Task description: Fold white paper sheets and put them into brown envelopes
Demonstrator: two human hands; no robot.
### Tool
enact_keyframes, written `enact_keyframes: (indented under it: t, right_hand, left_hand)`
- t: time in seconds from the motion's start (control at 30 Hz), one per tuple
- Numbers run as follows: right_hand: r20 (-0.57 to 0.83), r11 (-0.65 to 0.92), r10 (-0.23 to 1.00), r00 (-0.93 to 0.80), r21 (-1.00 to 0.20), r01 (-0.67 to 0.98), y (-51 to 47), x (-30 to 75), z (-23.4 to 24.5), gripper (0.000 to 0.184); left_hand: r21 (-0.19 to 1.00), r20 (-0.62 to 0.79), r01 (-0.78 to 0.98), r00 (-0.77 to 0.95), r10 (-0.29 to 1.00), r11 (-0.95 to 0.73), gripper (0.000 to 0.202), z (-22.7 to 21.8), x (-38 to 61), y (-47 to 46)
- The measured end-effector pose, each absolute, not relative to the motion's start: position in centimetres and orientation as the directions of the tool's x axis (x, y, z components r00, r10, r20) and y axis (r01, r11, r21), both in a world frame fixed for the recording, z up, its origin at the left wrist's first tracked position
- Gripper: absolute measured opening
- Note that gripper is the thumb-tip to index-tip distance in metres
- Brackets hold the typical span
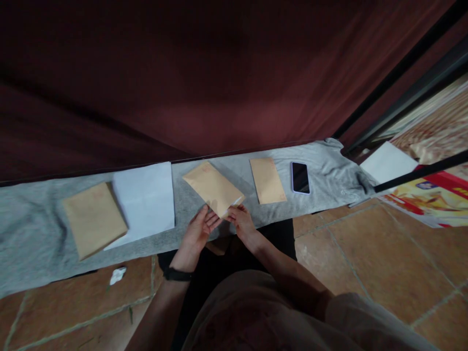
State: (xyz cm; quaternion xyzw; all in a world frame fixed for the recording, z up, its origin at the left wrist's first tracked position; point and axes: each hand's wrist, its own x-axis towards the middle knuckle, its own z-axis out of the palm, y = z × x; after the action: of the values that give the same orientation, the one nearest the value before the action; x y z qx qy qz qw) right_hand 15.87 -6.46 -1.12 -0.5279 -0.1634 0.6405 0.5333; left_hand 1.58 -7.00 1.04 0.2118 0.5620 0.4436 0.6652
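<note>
A brown paper envelope (pixel 212 187) lies tilted on the grey cloth (pixel 36 234) in front of me. My left hand (pixel 199 231) holds its near end with fingers curled against the edge. My right hand (pixel 241 222) pinches the near right corner, where a white sheet edge (pixel 237 201) peeks out of the envelope. A dark band sits on my left wrist.
Left on the cloth lie a larger brown envelope (pixel 94 218) and white paper sheets (pixel 144 202). Right lie a smaller brown envelope (pixel 267 180) and a phone (pixel 300 177). A white sheet (pixel 387 162) and colourful print (pixel 431 200) rest far right. Crumpled paper scrap (pixel 117 275) lies on the tiled floor. A dark red curtain (pixel 219 73) hangs behind.
</note>
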Motion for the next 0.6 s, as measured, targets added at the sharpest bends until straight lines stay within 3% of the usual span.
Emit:
enact_keyframes:
  t: [0.13,0.4,0.53,0.6]
  right_hand:
    - [-0.488,-0.366,0.868,0.094,-0.755,-0.544,-6.8,15.6,-0.8,0.022]
    - [-0.533,-0.483,0.845,-0.031,-0.739,-0.469,-7.4,17.5,-1.2,0.026]
    - [-0.540,-0.553,0.831,-0.132,-0.776,-0.304,-8.3,19.5,-2.0,0.031]
    - [-0.502,-0.506,0.862,-0.064,-0.850,-0.148,-8.7,20.5,-2.3,0.029]
  left_hand:
    - [0.764,-0.573,-0.407,-0.069,0.817,0.501,0.045,0.8,3.4,-6.1]
    - [0.861,-0.497,-0.191,-0.123,0.859,0.471,0.044,-0.3,2.4,-5.1]
    - [0.868,-0.494,-0.114,-0.112,0.862,0.483,0.042,-0.2,1.4,-5.3]
    - [0.866,-0.499,-0.104,-0.117,0.859,0.489,0.041,-0.2,1.1,-5.3]
